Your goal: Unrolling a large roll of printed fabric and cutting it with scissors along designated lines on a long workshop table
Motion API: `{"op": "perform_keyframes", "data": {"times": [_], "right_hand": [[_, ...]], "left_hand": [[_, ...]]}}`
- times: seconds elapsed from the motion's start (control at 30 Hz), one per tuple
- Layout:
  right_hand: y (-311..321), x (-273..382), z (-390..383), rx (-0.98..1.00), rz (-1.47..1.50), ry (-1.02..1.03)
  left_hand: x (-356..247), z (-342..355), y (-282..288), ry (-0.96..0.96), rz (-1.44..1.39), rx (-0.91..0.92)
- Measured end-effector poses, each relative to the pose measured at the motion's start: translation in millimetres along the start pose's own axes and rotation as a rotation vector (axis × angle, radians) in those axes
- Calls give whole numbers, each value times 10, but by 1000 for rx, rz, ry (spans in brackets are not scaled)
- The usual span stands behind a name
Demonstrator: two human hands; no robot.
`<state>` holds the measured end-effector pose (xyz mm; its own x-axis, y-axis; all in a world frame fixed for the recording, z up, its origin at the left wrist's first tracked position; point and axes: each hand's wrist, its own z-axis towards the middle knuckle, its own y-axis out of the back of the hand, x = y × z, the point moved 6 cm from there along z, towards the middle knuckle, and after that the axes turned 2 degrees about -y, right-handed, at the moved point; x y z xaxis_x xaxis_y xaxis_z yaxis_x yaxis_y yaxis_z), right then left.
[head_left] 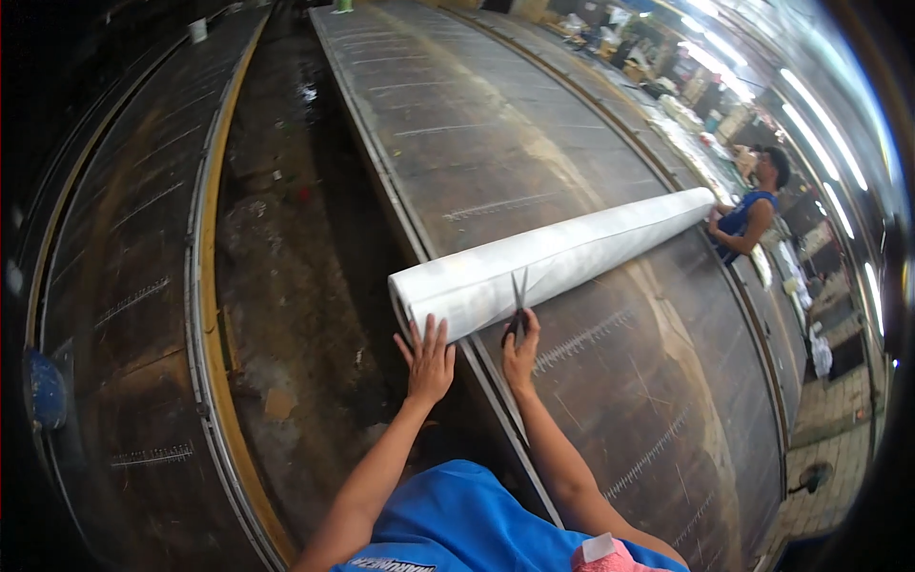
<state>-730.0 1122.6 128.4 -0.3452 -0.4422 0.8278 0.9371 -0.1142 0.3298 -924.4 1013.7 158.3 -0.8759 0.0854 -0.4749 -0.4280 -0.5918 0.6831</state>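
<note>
A thick roll of white fabric (pixel 562 250) lies crosswise over the long dark table (pixel 496 143), its near end jutting past the table's edge. My left hand (pixel 429 364), fingers spread, rests flat against that near end. In my right hand (pixel 520 355) is a pair of scissors (pixel 519 303) with dark handles. Their blades point away from me, slightly apart, in front of the roll's side. At the roll's far end stands another person (pixel 748 214) in a blue sleeveless top, whose hands are at that end.
Left of me runs an aisle with a stained floor (pixel 295 315), then a second long table (pixel 124 286) with a yellow-edged rail. A blue container (pixel 46 389) stands at the far left. Clutter (pixel 658 86) lines the far right side under bright tube lights.
</note>
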Motion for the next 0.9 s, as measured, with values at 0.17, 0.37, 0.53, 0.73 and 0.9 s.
{"op": "perform_keyframes", "data": {"times": [0.17, 0.37, 0.53, 0.73, 0.9], "right_hand": [[-805, -117, 910, -40, -140, 186], [-2313, 261, 3054, 73, -40, 162], [-2780, 569, 4033, 118, 166, 158], [-2917, -302, 3630, -124, 535, -27], [-3036, -1167, 3611, -276, 210, -199]], "left_hand": [[957, 1288, -203, 72, 121, -56], [2702, 3410, -291, 419, 123, -110], [2802, 3911, -284, 31, 161, -17], [2820, 3540, -750, 0, 154, 251], [3908, 4924, -910, -13, 343, 14]]}}
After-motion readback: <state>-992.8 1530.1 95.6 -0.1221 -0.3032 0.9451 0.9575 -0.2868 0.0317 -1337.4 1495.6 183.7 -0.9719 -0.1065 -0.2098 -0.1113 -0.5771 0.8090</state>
